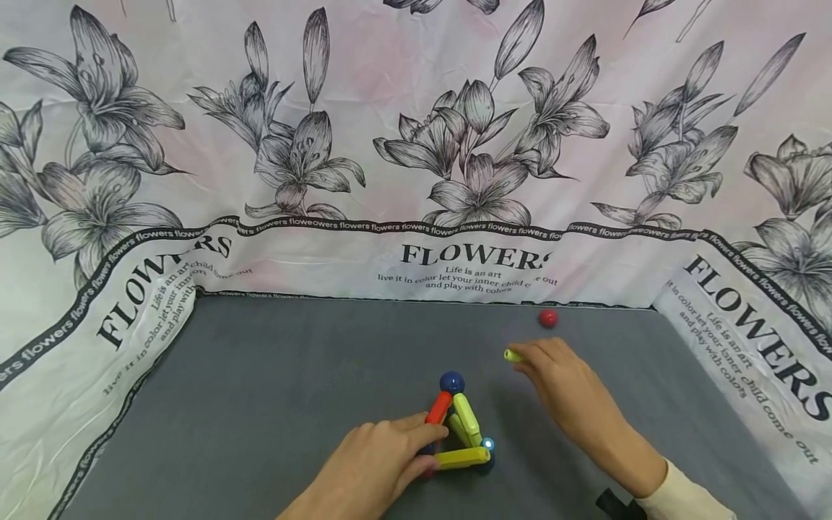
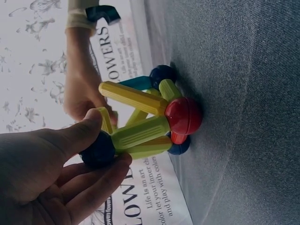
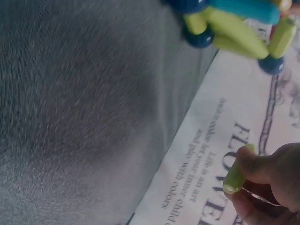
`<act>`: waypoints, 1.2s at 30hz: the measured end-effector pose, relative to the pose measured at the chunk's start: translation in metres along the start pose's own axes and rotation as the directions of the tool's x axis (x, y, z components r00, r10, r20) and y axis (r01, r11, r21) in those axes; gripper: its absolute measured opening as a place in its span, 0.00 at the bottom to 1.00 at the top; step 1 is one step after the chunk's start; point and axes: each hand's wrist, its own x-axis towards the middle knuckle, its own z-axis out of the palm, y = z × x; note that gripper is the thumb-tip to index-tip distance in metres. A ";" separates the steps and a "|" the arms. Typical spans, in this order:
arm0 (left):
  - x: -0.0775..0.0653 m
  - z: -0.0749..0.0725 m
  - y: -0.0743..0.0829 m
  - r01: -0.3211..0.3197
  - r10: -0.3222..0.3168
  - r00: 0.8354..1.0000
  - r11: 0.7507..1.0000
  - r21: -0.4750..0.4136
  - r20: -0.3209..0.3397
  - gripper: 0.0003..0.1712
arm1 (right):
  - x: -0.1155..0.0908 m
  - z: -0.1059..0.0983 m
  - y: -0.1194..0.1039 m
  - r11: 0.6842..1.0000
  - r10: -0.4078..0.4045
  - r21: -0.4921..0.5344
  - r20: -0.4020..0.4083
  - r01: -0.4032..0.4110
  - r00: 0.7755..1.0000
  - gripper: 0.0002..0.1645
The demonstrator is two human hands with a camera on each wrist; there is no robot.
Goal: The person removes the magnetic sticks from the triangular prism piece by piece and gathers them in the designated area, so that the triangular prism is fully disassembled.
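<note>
A frame of magnetic rods and balls stands on the grey cloth, with a dark blue ball (image 1: pixel 452 383) at its far corner, a red rod (image 1: pixel 438 408) and a yellow rod (image 1: pixel 461 458). My left hand (image 1: pixel 373 462) grips the near left side; in the left wrist view its thumb and fingers hold a dark blue ball (image 2: pixel 98 149) at an upper corner. Below that sits a red ball (image 2: pixel 183 116), and a teal rod (image 2: pixel 136 83) shows behind. To the right, apart from the frame, my right hand (image 1: pixel 568 390) pinches a short yellow-green rod (image 3: pixel 234 178).
A loose red ball (image 1: pixel 549 318) lies near the back edge of the grey cloth (image 1: pixel 292 375), beyond my right hand. Flower-printed fabric (image 1: pixel 364 144) rises behind and borders both sides.
</note>
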 end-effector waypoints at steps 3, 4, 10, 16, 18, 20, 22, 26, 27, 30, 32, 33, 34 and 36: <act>0.001 0.000 0.000 0.011 -0.011 1.000 1.000 -0.011 0.018 0.19 | 0.002 0.009 0.011 1.000 0.020 -0.002 0.024 -0.020 0.999 0.18; 0.001 0.000 0.000 0.013 -0.013 1.000 1.000 -0.011 0.022 0.19 | 0.004 0.011 0.014 1.000 0.023 -0.004 0.032 -0.023 0.999 0.17; 0.002 0.001 0.000 -0.002 0.002 1.000 1.000 0.012 0.006 0.19 | 0.016 0.024 0.031 0.999 0.025 -0.026 0.070 -0.023 0.997 0.16; 0.003 0.000 0.000 0.009 -0.009 1.000 1.000 0.004 0.028 0.19 | 0.034 0.041 0.050 1.000 -0.005 -0.028 0.092 0.007 0.996 0.10; 0.004 0.000 0.000 0.018 -0.018 0.999 1.000 0.001 0.041 0.19 | 0.039 0.047 0.056 0.999 -0.014 -0.046 0.097 0.018 0.995 0.09; 0.005 0.001 -0.001 0.022 -0.022 0.999 1.000 0.000 0.048 0.20 | 0.044 0.052 0.061 0.997 -0.022 -0.068 0.100 0.029 0.995 0.09; 0.005 0.001 -0.001 0.020 -0.020 0.999 1.000 0.002 0.045 0.20 | 0.049 0.058 0.066 0.996 -0.023 -0.089 0.107 0.032 0.994 0.09; 0.005 0.001 -0.002 0.008 -0.008 0.999 1.000 0.007 0.036 0.20 | 0.058 0.068 0.073 0.990 -0.011 -0.136 0.131 0.029 0.991 0.08; 0.005 0.001 -0.002 0.007 -0.007 0.999 1.000 0.006 0.037 0.20 | 0.060 0.070 0.075 0.989 -0.003 -0.148 0.137 0.024 0.991 0.07; 0.006 0.000 -0.002 0.011 -0.011 0.999 1.000 0.005 0.041 0.20 | 0.064 0.077 0.080 0.985 0.021 -0.173 0.163 0.008 0.986 0.05; 0.007 0.000 -0.002 0.014 -0.014 0.999 1.000 0.003 0.048 0.20 | 0.066 0.080 0.084 0.983 0.030 -0.184 0.185 0.005 0.982 0.05; 0.007 0.000 -0.001 0.012 -0.012 0.999 1.000 0.006 0.048 0.20 | 0.067 0.082 0.086 0.983 0.032 -0.185 0.195 0.004 0.980 0.05; 0.007 0.000 -0.001 0.011 -0.012 0.999 1.000 0.009 0.049 0.20 | 0.068 0.084 0.088 0.983 0.034 -0.186 0.206 0.006 0.978 0.05; 0.007 -0.001 -0.001 0.008 -0.009 0.999 1.000 0.007 0.049 0.20 | 0.069 0.087 0.093 0.982 0.031 -0.189 0.218 0.011 0.976 0.05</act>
